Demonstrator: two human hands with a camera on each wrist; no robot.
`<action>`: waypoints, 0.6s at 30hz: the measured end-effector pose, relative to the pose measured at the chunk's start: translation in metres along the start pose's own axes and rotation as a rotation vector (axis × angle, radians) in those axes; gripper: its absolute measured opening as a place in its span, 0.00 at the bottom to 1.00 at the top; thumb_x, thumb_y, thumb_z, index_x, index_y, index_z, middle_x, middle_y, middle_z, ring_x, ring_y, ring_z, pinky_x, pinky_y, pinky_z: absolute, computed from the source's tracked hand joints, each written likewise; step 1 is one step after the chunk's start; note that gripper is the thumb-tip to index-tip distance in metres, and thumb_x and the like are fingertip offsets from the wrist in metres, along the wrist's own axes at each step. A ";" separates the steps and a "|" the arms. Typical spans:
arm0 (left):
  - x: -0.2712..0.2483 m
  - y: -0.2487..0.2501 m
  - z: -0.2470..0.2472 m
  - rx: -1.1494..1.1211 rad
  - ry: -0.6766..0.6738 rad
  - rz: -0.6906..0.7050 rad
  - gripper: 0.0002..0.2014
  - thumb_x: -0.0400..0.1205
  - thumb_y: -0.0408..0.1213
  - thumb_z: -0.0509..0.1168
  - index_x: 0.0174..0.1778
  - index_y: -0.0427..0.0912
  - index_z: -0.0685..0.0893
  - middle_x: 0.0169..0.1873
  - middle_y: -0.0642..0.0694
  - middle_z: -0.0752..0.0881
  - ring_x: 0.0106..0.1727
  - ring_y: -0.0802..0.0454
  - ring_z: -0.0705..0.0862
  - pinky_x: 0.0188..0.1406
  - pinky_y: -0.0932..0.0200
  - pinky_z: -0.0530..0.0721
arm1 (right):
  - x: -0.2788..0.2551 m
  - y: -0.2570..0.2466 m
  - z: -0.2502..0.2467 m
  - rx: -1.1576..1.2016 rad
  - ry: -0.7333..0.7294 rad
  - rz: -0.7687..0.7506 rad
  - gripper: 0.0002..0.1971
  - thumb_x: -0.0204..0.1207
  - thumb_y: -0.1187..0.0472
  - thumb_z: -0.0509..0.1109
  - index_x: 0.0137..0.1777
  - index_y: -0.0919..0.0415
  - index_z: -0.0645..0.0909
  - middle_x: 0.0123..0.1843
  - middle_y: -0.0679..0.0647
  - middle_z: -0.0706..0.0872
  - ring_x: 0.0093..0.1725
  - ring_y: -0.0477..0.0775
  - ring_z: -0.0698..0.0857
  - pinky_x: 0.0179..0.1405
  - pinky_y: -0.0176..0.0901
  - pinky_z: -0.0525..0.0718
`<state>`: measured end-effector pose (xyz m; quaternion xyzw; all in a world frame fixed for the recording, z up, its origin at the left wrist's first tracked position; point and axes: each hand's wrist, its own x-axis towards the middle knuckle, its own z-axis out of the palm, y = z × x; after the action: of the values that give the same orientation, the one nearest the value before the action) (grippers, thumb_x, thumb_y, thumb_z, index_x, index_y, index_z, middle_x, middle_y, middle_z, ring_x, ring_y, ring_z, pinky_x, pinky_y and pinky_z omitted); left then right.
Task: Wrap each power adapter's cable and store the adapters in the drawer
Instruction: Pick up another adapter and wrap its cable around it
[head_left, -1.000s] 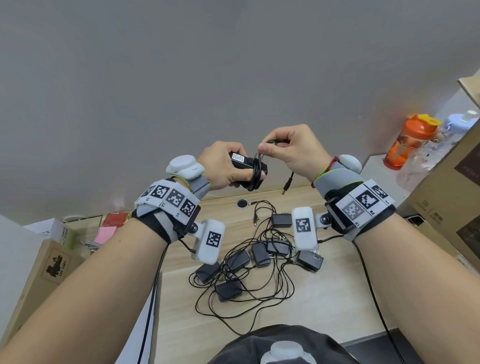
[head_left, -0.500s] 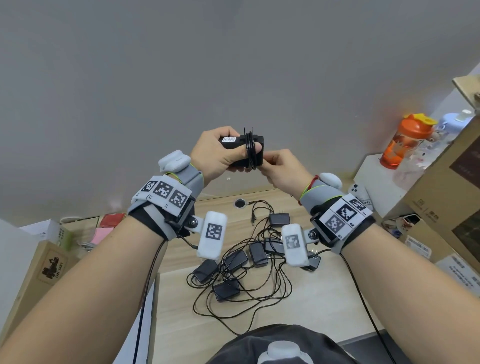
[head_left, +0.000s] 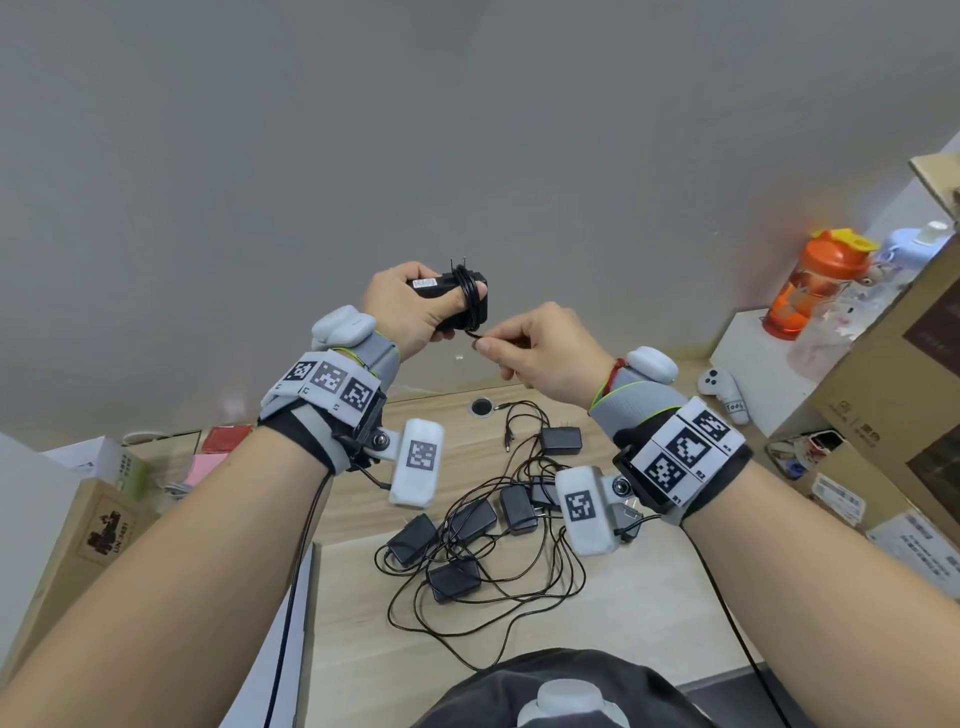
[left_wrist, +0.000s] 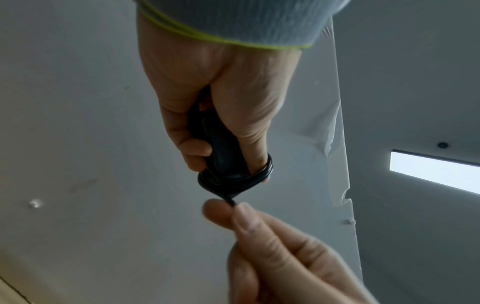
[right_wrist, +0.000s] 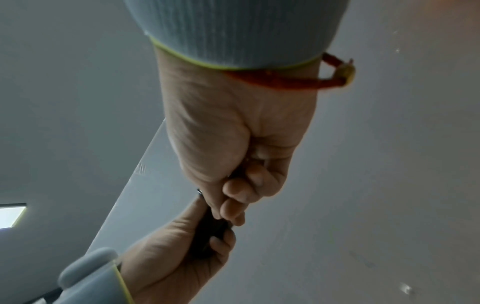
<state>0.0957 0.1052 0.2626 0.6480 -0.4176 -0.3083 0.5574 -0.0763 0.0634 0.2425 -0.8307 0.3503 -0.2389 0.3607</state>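
Note:
My left hand (head_left: 415, 306) holds a black power adapter (head_left: 451, 297) up in front of the grey wall, prongs pointing up, with its cable coiled (head_left: 470, 304) round the body and over my thumb (left_wrist: 257, 148). My right hand (head_left: 524, 348) pinches the short free end of that cable (left_wrist: 231, 200) just below the coil. In the right wrist view the adapter (right_wrist: 210, 230) shows dark between both hands. Several more black adapters (head_left: 470, 519) lie on the wooden desk (head_left: 649, 613) in a tangle of loose cables (head_left: 498, 597). No drawer shows.
An orange bottle (head_left: 815, 280) stands on a white shelf (head_left: 753, 364) at the right, with cardboard boxes (head_left: 893, 389) beside it. A white controller (head_left: 719, 387) lies near the desk's back right. More boxes (head_left: 88, 525) and pink and red items (head_left: 213, 457) sit at the left.
The cable went from a long dangling end to nearly all wound round the adapter. My left hand rose with the adapter; my right hand dropped below it, pinching the short remaining end.

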 end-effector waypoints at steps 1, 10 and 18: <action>0.000 -0.002 -0.001 0.027 -0.009 -0.003 0.20 0.69 0.43 0.83 0.35 0.40 0.77 0.29 0.38 0.87 0.22 0.49 0.83 0.21 0.61 0.79 | 0.000 -0.002 -0.002 0.045 0.017 0.004 0.09 0.80 0.57 0.72 0.42 0.59 0.90 0.26 0.47 0.85 0.20 0.42 0.77 0.29 0.29 0.79; -0.002 0.001 -0.002 0.101 -0.054 -0.017 0.18 0.69 0.43 0.82 0.43 0.43 0.79 0.32 0.40 0.88 0.24 0.46 0.85 0.23 0.58 0.81 | 0.006 -0.010 -0.010 0.455 0.019 -0.035 0.04 0.78 0.72 0.72 0.51 0.72 0.86 0.35 0.62 0.87 0.32 0.54 0.88 0.36 0.39 0.87; -0.008 0.006 0.000 0.003 -0.135 -0.059 0.07 0.77 0.37 0.76 0.50 0.47 0.90 0.36 0.40 0.88 0.28 0.45 0.84 0.29 0.58 0.82 | 0.011 -0.009 -0.006 0.440 0.157 -0.089 0.03 0.77 0.69 0.74 0.48 0.63 0.88 0.32 0.58 0.85 0.30 0.48 0.82 0.35 0.36 0.84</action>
<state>0.0914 0.1121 0.2678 0.6385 -0.4355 -0.3670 0.5177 -0.0697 0.0569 0.2551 -0.7256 0.2799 -0.3889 0.4938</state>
